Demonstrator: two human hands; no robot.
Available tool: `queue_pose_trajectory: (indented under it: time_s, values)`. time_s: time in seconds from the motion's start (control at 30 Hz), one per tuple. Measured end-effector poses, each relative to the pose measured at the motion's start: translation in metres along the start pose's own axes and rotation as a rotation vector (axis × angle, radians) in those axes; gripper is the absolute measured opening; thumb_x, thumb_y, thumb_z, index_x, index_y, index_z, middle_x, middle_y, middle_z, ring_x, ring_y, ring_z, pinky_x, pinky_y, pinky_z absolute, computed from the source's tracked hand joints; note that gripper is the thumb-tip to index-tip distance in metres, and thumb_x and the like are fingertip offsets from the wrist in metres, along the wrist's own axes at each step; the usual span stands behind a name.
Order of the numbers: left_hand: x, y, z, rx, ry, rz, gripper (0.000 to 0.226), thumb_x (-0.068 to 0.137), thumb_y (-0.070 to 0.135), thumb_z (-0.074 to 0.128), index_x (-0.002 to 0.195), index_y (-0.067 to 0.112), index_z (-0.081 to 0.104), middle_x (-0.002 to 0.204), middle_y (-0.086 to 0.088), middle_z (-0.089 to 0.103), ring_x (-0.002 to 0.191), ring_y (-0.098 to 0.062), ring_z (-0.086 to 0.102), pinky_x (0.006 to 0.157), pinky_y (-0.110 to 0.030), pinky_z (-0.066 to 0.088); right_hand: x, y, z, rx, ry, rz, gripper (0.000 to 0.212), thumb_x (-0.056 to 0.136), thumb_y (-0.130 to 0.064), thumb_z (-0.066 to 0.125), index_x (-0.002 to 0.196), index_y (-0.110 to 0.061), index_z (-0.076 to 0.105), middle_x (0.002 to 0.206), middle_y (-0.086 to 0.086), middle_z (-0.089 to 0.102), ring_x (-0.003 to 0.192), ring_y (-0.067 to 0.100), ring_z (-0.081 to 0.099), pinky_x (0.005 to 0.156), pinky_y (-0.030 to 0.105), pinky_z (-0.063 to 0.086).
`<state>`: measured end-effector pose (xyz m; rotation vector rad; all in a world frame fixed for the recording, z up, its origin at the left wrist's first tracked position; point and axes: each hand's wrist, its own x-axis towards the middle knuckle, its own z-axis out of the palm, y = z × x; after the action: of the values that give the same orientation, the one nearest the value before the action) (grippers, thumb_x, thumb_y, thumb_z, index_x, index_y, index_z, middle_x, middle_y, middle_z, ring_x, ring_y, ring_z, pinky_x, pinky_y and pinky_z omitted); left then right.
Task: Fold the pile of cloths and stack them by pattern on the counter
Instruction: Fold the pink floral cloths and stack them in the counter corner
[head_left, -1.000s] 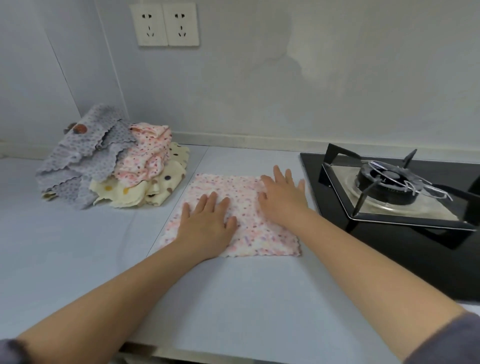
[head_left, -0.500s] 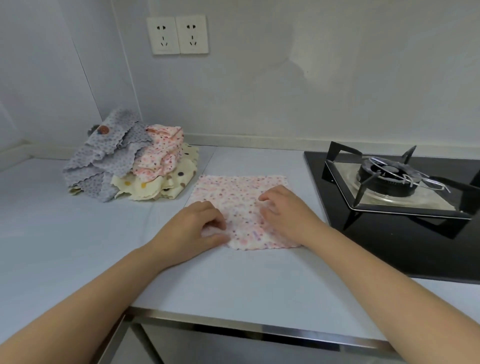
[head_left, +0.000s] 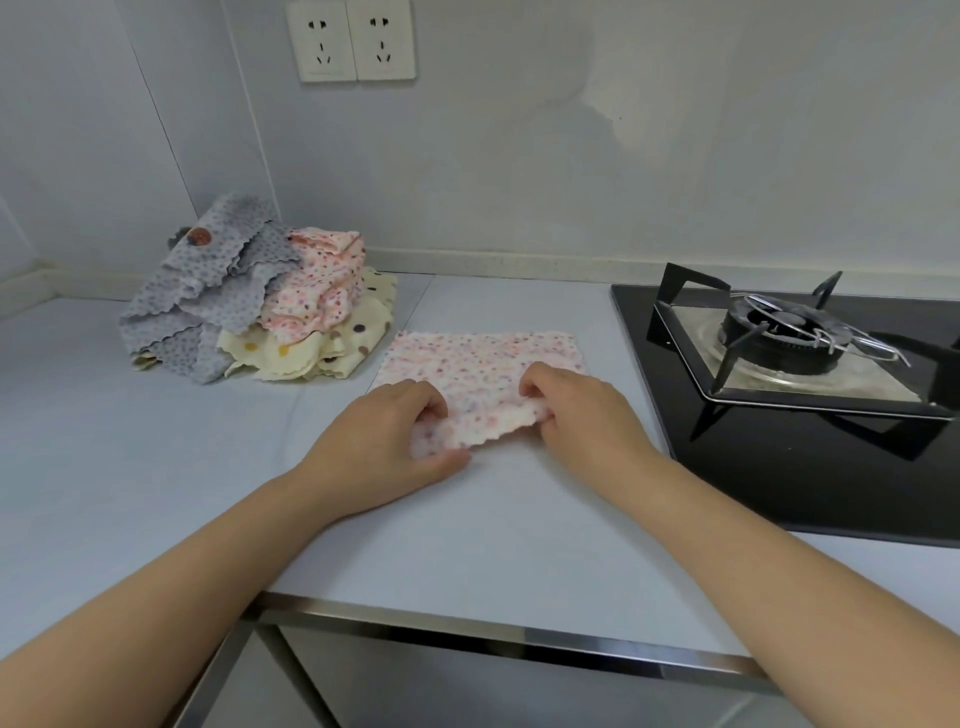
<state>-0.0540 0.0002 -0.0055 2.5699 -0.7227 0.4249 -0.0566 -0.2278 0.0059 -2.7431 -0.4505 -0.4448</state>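
Here we are at the pink speckled cloth (head_left: 483, 364). It lies on the surface (head_left: 467, 519) right in front of us, just left of the hob (head_left: 810, 467). It looks like soft, fleecy fabric, roughly rectangular, white with small pink, orange and purple flecks and a wavy cut edge. The far part lies flat, while the near edge is raised off the surface and sags a little between the two hands.

The left hand (head_left: 384, 441) pinches the near left corner, fingers curled over the top and thumb low beside the surface. The right hand (head_left: 582, 410) pinches the near right corner the same way, knuckles up.

Further out to the left, near the corner of the room, we see the pile of cloths (head_left: 260, 312), loose and unfolded. Grey dotted cloths (head_left: 208, 291) with zigzag edges are draped on the left of it. A crumpled pink flowered cloth (head_left: 317, 296) sits on top at the right, and cream cloths (head_left: 358, 332) with large brown and yellow dots lie underneath.

The surface is pale grey and smooth, with a thin seam running through it and a shiny metal strip (head_left: 519, 631) along its front edge. The hob is glossy black glass with a round burner (head_left: 779, 332) under an angular black pan support. Behind it all we see a plain pale wall (head_left: 571, 156) with two white sockets (head_left: 358, 39) side by side.
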Motion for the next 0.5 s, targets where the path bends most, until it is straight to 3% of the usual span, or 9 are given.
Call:
queue_pose_trajectory:
  time_s: [0.07,0.17,0.23,0.33,0.43,0.5]
  values:
    - [-0.002,-0.002,0.002,0.081,0.064,0.046,0.02,0.08,0.031,0.062,0.097,0.02,0.057,0.088,0.01,0.059,0.081,-0.014,0.056,0.067,-0.026,0.044,-0.001,0.005,0.001,0.167,0.087,0.058,0.027,0.085,0.001,0.048,0.101,-0.016,0.059,0.088,-0.006,0.061,0.078,0.017,0.054,0.072,0.031,0.045]
    - [-0.004,-0.005,-0.001,-0.018,0.111,-0.039,0.014,0.085,0.005,0.057,0.095,0.015,0.059,0.084,0.006,0.061,0.078,-0.016,0.057,0.064,-0.021,0.043,0.001,0.012,-0.002,0.45,0.145,0.191,0.025,0.087,0.003,0.049,0.093,-0.017,0.063,0.08,-0.013,0.061,0.073,-0.003,0.056,0.063,0.006,0.037]
    - [-0.004,-0.009,-0.005,-0.11,0.172,-0.151,0.018,0.084,-0.001,0.06,0.095,0.014,0.062,0.084,0.006,0.064,0.077,-0.009,0.057,0.066,-0.008,0.041,0.001,0.016,-0.003,0.533,0.162,0.249,0.023,0.089,0.0,0.051,0.091,-0.017,0.066,0.086,-0.009,0.065,0.079,0.001,0.057,0.063,0.004,0.037]
    - [-0.002,-0.016,-0.014,-0.274,0.275,-0.313,0.022,0.081,-0.003,0.065,0.088,0.017,0.067,0.083,0.011,0.067,0.076,0.002,0.058,0.065,-0.002,0.038,0.001,0.018,-0.009,0.538,0.244,0.27,0.019,0.088,-0.003,0.053,0.086,-0.013,0.069,0.077,-0.014,0.064,0.069,0.006,0.054,0.059,0.012,0.038]
    - [0.0,-0.021,-0.018,-0.495,0.358,-0.402,0.016,0.088,0.005,0.062,0.084,0.019,0.069,0.075,0.004,0.064,0.067,-0.003,0.054,0.066,-0.017,0.041,0.001,0.02,-0.018,0.606,0.292,0.3,0.02,0.087,-0.005,0.055,0.085,-0.016,0.071,0.077,-0.017,0.064,0.07,-0.001,0.054,0.059,0.01,0.038]
    - [-0.001,-0.022,-0.019,-0.537,0.382,-0.427,0.018,0.093,0.014,0.059,0.08,0.005,0.066,0.067,-0.007,0.054,0.067,-0.014,0.046,0.063,-0.029,0.035,0.003,0.024,-0.021,0.652,0.276,0.344,0.018,0.087,-0.01,0.055,0.079,-0.017,0.07,0.075,-0.015,0.064,0.071,0.001,0.055,0.061,0.012,0.039]
